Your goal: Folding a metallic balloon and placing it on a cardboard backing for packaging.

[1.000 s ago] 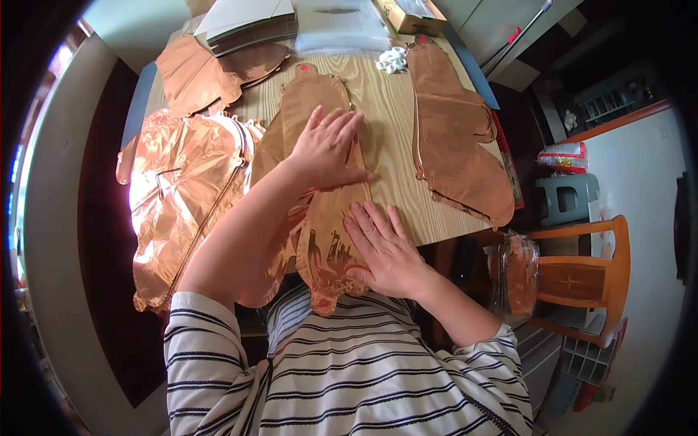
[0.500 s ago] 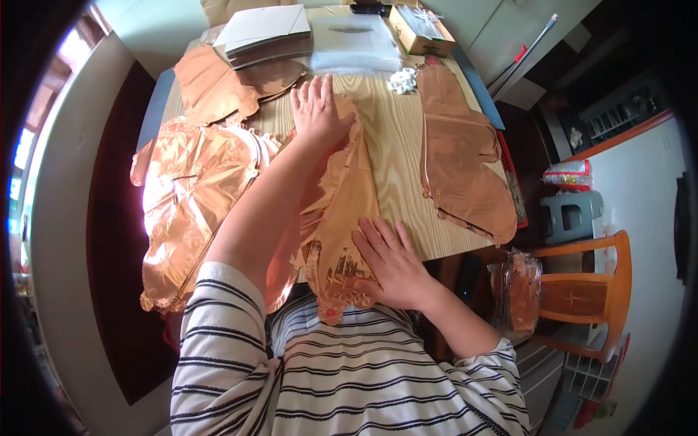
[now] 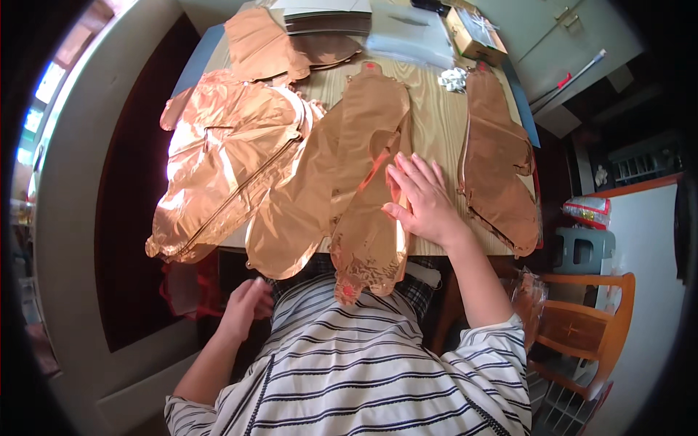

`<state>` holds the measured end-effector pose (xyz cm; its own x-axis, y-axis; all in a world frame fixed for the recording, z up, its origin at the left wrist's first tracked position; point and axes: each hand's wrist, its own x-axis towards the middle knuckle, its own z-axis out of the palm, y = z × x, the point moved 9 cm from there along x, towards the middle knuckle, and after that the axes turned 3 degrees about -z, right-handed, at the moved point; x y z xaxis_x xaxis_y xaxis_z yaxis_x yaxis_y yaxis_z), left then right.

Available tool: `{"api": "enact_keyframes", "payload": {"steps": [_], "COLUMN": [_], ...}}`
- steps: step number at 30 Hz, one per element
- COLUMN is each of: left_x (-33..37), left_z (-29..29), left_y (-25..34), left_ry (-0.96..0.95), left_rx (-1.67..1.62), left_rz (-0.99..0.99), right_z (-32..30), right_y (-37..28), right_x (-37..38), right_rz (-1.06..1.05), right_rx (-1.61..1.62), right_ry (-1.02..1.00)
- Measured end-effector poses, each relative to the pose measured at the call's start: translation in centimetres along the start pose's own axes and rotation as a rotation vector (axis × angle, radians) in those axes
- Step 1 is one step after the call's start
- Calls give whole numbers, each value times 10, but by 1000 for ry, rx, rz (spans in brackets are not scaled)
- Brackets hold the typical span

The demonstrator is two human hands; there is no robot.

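Observation:
A flat, uninflated copper-coloured foil balloon (image 3: 356,189) lies lengthwise in front of me, part of it folded over, its near end hanging past the table edge. My right hand (image 3: 425,203) rests on its right side, open, with fingers stretched out flat. My left hand (image 3: 246,309) hovers below the table's near edge, off the foil; its fingers are loosely bent and apart, with nothing seen in them. Left of the balloon lies a shiny, crumpled heap of foil balloons (image 3: 233,160). Another folded foil balloon (image 3: 498,160) lies flat on the right.
More foil balloons (image 3: 258,43) lie at the table's far left beside a stack of dark and white sheets (image 3: 327,22). Clear plastic bags (image 3: 411,40), a small box (image 3: 476,36) and a white clump (image 3: 453,80) are at the back. A wooden chair (image 3: 582,327) stands at right.
My left hand has left the balloon's far end and come back below the table edge. The right hand has slid up along the foil. The balloon now lies flatter and wider; the view has shifted.

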<state>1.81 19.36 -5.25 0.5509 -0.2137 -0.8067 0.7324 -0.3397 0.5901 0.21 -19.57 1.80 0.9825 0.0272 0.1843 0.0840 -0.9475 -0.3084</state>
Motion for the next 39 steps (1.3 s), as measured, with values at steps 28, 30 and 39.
{"api": "enact_keyframes", "payload": {"steps": [28,30,39], "left_x": [13,28,36], "left_z": [161,169,175], "left_y": [209,207,208], "left_ry": [-141,-186,-119], "left_rx": [1095,1123,1196], "left_rz": [1682,1611,1672], "right_z": [-41,-43,21], "right_y": [-19,-50,-139], "right_x": [2,5,-5], "right_rz": [-72,-131,-217], "right_rx": [16,102,-26], "right_ry": [260,280,41]}}
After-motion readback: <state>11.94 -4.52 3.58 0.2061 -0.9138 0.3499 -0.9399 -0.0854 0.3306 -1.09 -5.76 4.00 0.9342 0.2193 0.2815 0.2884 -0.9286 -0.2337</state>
